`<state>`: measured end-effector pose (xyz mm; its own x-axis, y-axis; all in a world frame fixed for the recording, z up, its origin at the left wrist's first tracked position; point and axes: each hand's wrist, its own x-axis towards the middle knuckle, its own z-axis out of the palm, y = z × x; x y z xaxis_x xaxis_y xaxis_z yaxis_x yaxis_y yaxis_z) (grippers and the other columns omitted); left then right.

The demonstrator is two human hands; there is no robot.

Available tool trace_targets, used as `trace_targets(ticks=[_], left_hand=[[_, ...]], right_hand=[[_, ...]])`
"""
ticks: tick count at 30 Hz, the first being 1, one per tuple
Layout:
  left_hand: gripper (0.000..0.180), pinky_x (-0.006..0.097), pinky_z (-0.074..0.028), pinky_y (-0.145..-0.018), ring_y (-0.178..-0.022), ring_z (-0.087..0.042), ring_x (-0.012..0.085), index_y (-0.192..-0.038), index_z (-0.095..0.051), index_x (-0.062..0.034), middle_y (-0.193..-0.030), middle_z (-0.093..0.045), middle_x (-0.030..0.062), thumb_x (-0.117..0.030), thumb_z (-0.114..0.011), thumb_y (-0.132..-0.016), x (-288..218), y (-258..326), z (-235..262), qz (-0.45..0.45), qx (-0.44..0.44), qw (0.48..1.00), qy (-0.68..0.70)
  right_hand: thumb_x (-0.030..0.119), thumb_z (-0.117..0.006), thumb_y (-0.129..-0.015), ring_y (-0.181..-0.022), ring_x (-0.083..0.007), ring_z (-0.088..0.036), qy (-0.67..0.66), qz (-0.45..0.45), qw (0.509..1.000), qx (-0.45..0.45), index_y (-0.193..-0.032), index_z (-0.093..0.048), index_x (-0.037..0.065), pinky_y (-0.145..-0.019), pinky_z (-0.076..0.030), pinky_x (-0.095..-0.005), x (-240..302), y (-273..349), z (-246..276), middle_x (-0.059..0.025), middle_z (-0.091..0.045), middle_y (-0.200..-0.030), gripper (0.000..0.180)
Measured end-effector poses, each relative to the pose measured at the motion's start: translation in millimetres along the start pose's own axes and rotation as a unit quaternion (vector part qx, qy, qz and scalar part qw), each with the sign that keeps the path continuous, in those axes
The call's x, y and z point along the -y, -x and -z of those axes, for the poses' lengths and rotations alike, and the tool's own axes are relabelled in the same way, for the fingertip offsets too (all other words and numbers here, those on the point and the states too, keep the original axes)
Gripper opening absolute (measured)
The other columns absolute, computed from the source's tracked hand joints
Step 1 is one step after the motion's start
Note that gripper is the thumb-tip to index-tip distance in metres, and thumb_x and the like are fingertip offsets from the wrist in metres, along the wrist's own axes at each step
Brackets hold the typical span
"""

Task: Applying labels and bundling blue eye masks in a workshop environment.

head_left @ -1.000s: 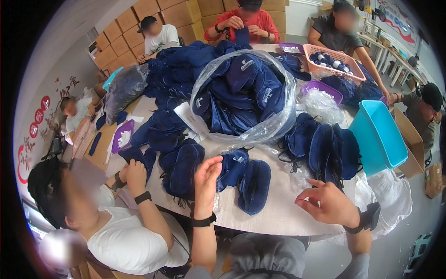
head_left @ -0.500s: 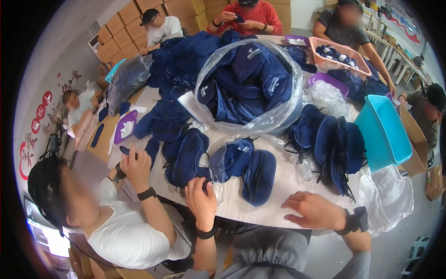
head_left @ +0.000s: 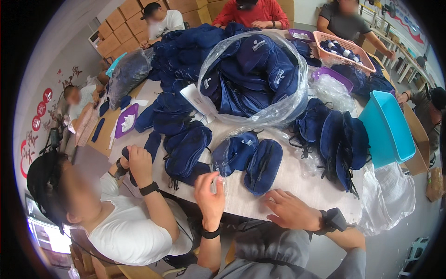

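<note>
Left hand is raised at the near edge of the table, its fingers pinched on a small clear plastic bag, just near of a pair of navy pouches lying side by side. Right hand rests flat and open on the bare tabletop to the right of it, grasping nothing. By the look of things the work is far from finished: a big clear sack at the table's middle is full of the same navy pouches, more lie heaped at the far left, and another loose pile sits to the right beside a turquoise bin. Only the single small bag is in hand, and I cannot tell whether anything is in it. On the left, a seated person in a white shirt handles a dark piece.
</note>
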<state>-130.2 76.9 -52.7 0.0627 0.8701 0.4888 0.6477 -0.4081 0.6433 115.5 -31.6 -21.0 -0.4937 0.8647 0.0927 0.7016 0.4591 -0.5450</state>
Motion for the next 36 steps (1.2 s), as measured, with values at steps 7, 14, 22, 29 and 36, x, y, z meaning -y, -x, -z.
trace_targets(ticks=[7,14,22,29,36], left_hand=[[0.024,0.045,-0.045,-0.100,-0.115,-0.057,0.0339,-0.105,-0.076,-0.0072,-0.120,-0.066,0.0108,-0.005,-0.076,-0.081,-33.1,-27.7,-43.9,-0.106,0.069,0.985,-0.118],[0.023,0.050,-0.040,-0.107,-0.129,-0.050,0.0368,-0.101,-0.077,-0.0074,-0.138,-0.057,0.0124,-0.003,-0.076,-0.078,-23.8,-47.8,-46.6,-0.117,0.088,0.979,-0.140],[0.017,0.046,-0.041,-0.104,-0.125,-0.052,0.0344,-0.101,-0.074,-0.0056,-0.132,-0.061,0.0124,-0.007,-0.074,-0.084,-16.1,-76.6,-41.0,-0.093,-0.041,0.994,-0.031],[0.024,0.024,-0.049,-0.082,-0.091,-0.064,0.0123,-0.117,-0.061,0.0051,-0.103,-0.069,0.0084,-0.015,-0.061,-0.104,-100.5,-55.6,29.3,-0.010,-0.121,0.949,0.292],[0.024,0.021,-0.040,-0.074,-0.083,-0.054,0.0068,-0.109,-0.062,0.0025,-0.089,-0.063,0.0004,-0.015,-0.068,-0.095,-143.2,-3.0,27.7,0.099,0.278,0.835,0.465]], right_hand=[[0.025,-0.068,-0.094,-0.105,-0.0367,-0.063,0.006,-0.029,0.996,0.083,-0.119,-0.062,0.000,-0.090,-0.053,-0.0446,13.4,-16.1,26.5,-0.0169,-0.062,-0.116,0.036],[0.023,-0.068,-0.094,-0.106,-0.0348,-0.063,-0.023,-0.055,0.997,0.048,-0.120,-0.063,0.002,-0.091,-0.052,-0.0444,11.4,2.9,33.7,-0.0142,-0.063,-0.113,0.034],[0.024,-0.065,-0.097,-0.109,-0.0364,-0.063,-0.069,-0.064,0.995,0.021,-0.118,-0.063,0.000,-0.092,-0.052,-0.0449,12.9,34.4,38.7,-0.0159,-0.063,-0.118,0.033],[0.024,-0.071,-0.093,-0.106,-0.0357,-0.064,-0.166,-0.122,0.968,-0.140,-0.120,-0.061,0.001,-0.085,-0.054,-0.0430,25.0,48.5,66.4,-0.0162,-0.064,-0.116,0.037],[0.061,-0.078,-0.083,-0.120,-0.0227,-0.057,-0.693,-0.017,0.707,-0.144,-0.159,-0.025,0.006,-0.093,-0.049,-0.0346,-5.4,49.6,44.5,-0.0109,-0.054,-0.139,0.109]])
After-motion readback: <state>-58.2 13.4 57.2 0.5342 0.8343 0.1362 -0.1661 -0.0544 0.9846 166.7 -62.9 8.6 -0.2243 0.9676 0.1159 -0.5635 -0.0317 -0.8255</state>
